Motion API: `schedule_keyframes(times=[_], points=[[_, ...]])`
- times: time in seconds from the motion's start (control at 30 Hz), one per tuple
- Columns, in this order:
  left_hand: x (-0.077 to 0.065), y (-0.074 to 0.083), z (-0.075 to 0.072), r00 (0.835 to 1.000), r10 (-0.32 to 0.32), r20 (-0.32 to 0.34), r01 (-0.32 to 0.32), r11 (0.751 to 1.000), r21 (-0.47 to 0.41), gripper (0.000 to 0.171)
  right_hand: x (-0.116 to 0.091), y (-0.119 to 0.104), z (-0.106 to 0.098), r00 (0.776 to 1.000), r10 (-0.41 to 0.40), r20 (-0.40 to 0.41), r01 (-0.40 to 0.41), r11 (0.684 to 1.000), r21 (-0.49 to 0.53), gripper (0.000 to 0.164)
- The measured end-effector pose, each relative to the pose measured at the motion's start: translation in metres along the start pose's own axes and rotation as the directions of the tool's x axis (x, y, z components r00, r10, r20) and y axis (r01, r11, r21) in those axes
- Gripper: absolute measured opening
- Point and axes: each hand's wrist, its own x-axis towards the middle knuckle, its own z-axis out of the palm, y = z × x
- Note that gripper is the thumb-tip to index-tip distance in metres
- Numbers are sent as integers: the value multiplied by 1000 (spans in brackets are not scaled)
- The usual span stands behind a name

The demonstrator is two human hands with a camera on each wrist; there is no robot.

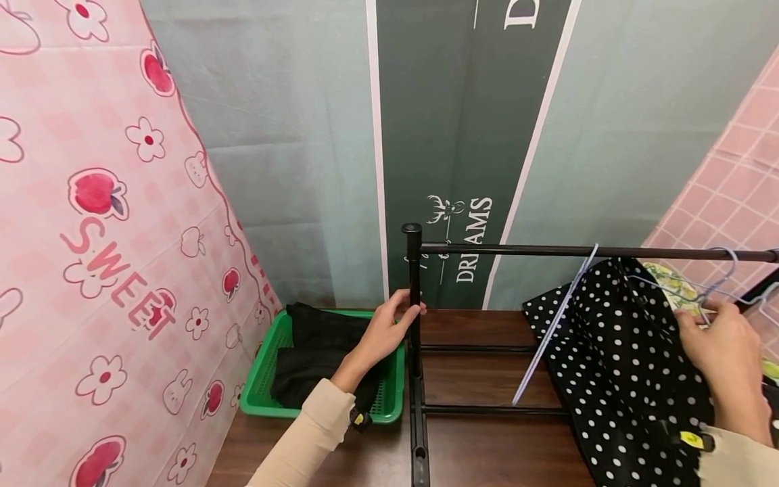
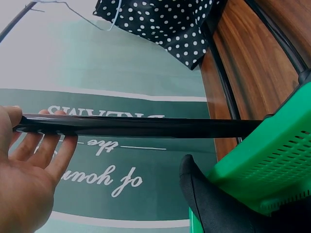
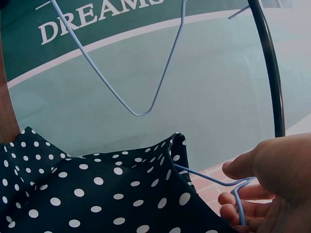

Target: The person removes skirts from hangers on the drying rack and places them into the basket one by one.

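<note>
In the head view my left hand grips the black upright post of a clothes rack, thumb on one side and fingers behind it. My right hand holds a blue wire clothes hanger near its neck, just below the rack's top rail. From that hanger hangs a black garment with white polka dots, partly covered by my right hand and sleeve. A second blue hanger, bare, hangs from the rail to the left of the garment.
Left of the post, a green basket with black cloth stands on the brown wooden surface. Lower black bars cross behind the post. Yellow-green patterned cloth shows behind the dotted garment. Printed curtains surround the rack.
</note>
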Motion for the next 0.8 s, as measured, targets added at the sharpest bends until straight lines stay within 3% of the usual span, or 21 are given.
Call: schedule_keyframes(times=[0.33,0.57,0.8], points=[[0,1,-1,1000,-9,5,9,1000,-5,33,2,0,0,1000,13,-2,-13,1000,-8,62],[1,0,1,1000,1,-5,-1,1000,3,33,6,1,-2,1000,7,9,-7,1000,1,57],[3,0,2,1000,-8,-7,8,1000,-1,33,11,2,0,999,-15,-29,16,1000,6,49]])
